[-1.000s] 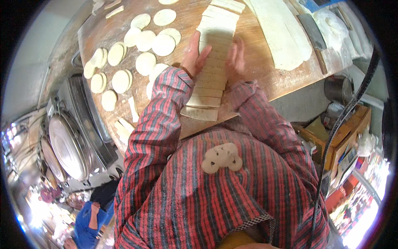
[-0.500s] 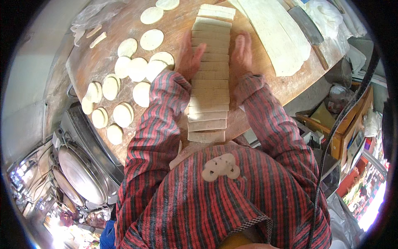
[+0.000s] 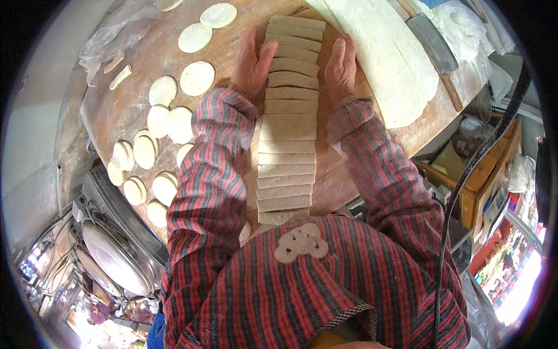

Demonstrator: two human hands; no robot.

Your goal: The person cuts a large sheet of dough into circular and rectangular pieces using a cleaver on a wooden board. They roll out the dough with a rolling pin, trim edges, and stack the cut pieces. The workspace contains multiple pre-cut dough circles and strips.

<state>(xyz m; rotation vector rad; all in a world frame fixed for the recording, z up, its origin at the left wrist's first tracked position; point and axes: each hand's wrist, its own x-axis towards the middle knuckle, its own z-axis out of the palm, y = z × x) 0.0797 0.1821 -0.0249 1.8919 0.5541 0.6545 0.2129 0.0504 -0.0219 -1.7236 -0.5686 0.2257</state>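
A long row of cut dough strips (image 3: 288,126), pale and overlapping, runs down the middle of the wooden table (image 3: 238,174) towards me. My left hand (image 3: 252,67) lies along the left side of its far half, with fingers stretched out and thumb apart, touching or almost touching the strips. Along the right side my right hand (image 3: 340,68) stands on edge, fingers extended and thumb up, a narrow gap from the row. Neither hand grips anything. Between them the strips are bunched and slightly raised.
Round flat dough pieces (image 3: 197,78), some stacked, are spread on the left. A wide dough sheet (image 3: 389,75) lies at the right, beside a cleaver (image 3: 432,43). A clear plastic bag (image 3: 119,32) sits far left. Round metal lids (image 3: 116,256) stand below the table's left edge.
Both hands have moved slightly farther up the row, staying on its two sides. The strips between them now look more bunched, and the view has shifted a little.
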